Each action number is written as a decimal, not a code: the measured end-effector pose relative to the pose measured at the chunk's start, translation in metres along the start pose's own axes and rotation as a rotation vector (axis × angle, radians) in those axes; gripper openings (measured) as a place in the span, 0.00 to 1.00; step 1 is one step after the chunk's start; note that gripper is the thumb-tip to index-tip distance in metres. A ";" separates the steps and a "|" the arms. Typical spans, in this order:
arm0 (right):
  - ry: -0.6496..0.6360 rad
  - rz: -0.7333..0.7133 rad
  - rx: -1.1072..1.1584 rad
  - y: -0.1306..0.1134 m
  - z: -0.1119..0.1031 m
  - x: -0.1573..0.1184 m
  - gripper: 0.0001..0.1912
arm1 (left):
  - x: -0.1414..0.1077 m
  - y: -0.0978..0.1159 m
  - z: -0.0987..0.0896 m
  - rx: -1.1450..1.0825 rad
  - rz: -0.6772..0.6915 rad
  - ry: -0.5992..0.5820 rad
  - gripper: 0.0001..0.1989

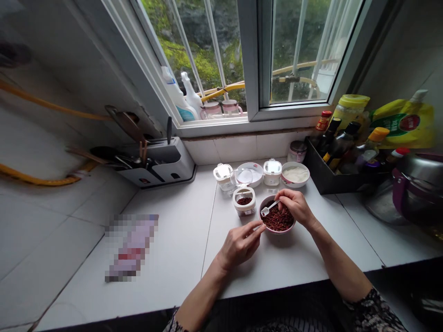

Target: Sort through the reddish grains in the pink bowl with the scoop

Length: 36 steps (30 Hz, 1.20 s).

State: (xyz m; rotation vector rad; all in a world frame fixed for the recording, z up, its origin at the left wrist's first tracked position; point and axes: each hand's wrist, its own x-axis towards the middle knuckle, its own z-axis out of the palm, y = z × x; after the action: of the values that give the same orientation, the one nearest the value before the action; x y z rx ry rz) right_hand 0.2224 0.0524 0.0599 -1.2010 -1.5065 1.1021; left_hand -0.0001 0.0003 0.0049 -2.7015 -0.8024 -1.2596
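A: What does the right hand [296, 208] have?
B: One small white spoon [269, 208], gripped between thumb and fingers, its scoop just above the rim of the bowl [277, 232].

A: And the bowl?
B: One bowl, standing on the desk [304, 249] and heaped with a dark red spice [278, 220]. The spoon's handle reaches in under those fingers.

A: The left hand [238, 244]?
B: It's just beside the bowl, half curled, thumb and forefinger close together near the rim. Nothing shows in it, though I can't tell if it's pinching something tiny.

A: What's closest to them?
B: One open jar [244, 203] just left of the bowl, with a little of what looks like the same spice. Behind it are two lidded jars [224, 176], a shallow white dish [249, 174], a bowl of pale paste [295, 174] and one metal-topped jar [296, 151].

A: Farther off?
B: One knife holder [155, 166] to the left, one tray of bottles [316, 177] and one pot [418, 177] to the right.
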 end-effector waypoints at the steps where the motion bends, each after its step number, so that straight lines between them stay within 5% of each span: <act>1: 0.010 0.011 0.020 0.000 0.000 0.000 0.08 | 0.000 0.000 0.000 0.001 0.000 -0.001 0.16; 19: 0.086 0.025 0.154 0.005 -0.004 0.007 0.12 | -0.002 -0.001 0.002 -0.012 -0.011 -0.005 0.19; 26: 0.135 -0.035 0.184 -0.005 0.013 0.014 0.15 | -0.002 -0.001 0.003 -0.018 -0.006 0.008 0.19; 30: 0.144 -0.186 -0.018 -0.011 0.031 0.009 0.13 | -0.001 0.000 0.002 0.000 -0.013 -0.008 0.20; 36: -0.032 -0.695 -0.578 -0.009 0.036 0.004 0.14 | -0.002 0.000 0.002 0.011 -0.017 -0.005 0.21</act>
State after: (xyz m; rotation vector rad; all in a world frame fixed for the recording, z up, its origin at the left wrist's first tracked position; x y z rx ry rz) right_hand 0.1855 0.0509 0.0618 -0.8815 -2.1217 0.2236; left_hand 0.0008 0.0000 0.0022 -2.6966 -0.8314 -1.2482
